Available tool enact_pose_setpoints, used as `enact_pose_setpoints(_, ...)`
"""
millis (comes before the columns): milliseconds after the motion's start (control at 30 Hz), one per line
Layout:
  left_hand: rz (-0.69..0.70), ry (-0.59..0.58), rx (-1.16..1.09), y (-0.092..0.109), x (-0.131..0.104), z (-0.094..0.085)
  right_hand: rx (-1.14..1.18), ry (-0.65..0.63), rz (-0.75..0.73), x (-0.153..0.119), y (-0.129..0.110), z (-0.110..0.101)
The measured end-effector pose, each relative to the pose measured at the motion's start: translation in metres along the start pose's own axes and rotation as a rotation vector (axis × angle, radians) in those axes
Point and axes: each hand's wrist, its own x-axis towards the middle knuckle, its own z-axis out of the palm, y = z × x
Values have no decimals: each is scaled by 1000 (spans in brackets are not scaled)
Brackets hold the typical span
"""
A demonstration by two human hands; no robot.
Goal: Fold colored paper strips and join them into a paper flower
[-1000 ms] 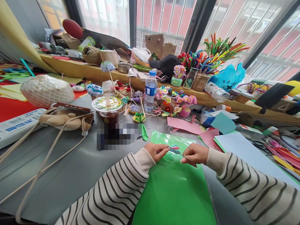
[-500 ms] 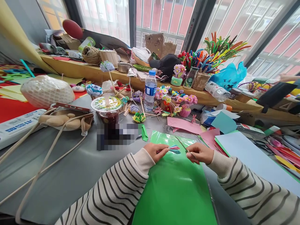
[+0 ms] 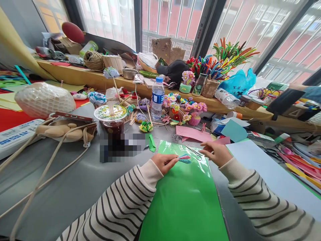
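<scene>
My left hand [image 3: 164, 163] is closed in a pinch on a small pleated paper piece [image 3: 184, 158] with blue and pink folds, which sticks out to the right past the fingertips. Under it lies a green sheet [image 3: 185, 204] in shiny clear plastic. A small pair of metal scissors [image 3: 198, 155] rests on the sheet's far part, beyond the paper piece. Just right of the scissors' handles is my right hand [image 3: 216, 153], fingers apart and holding nothing. Whether a fingertip still touches a handle I cannot tell.
Left of the sheet stands a lidded drink cup [image 3: 111, 115], with a bag [image 3: 65, 129] beside it. A water bottle [image 3: 157, 98] and several craft flowers [image 3: 184, 107] line the back. White paper [image 3: 271, 174] lies at the right; a phone-like blurred patch covers part of the table.
My right hand has let go of the scissors, which now lie on the green sheet, and has opened and moved slightly away. The left hand keeps its pinch on the pleated paper.
</scene>
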Motion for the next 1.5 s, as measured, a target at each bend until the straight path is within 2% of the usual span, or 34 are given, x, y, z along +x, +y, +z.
enact_pose_setpoints(100, 2, -46, -131, 2, 0, 0, 281, -19, -288, -13, -20, 16)
enact_pose_setpoints(167, 0, -68, -207, 1, 1, 1, 368, -2, -342, -21, -31, 28)
enact_pose_setpoints(333, -33, -68, -304, 0, 1, 4, 437, 86, -303, -27, -41, 44)
enact_pose_setpoints(800, 12, -113, -207, 1, 1, 5, 400, 219, -395, -28, -40, 45)
enact_pose_setpoints(1067, 41, -96, -119, 5, -2, 1, 421, 253, -418, -29, -39, 48)
enact_pose_setpoints(1300, 64, -100, -95, 3, 0, 2, 433, 215, -408, -27, -37, 49)
enact_pose_setpoints(1500, 80, -100, -30, 1, 0, 3, 324, 229, -497, -26, -39, 48)
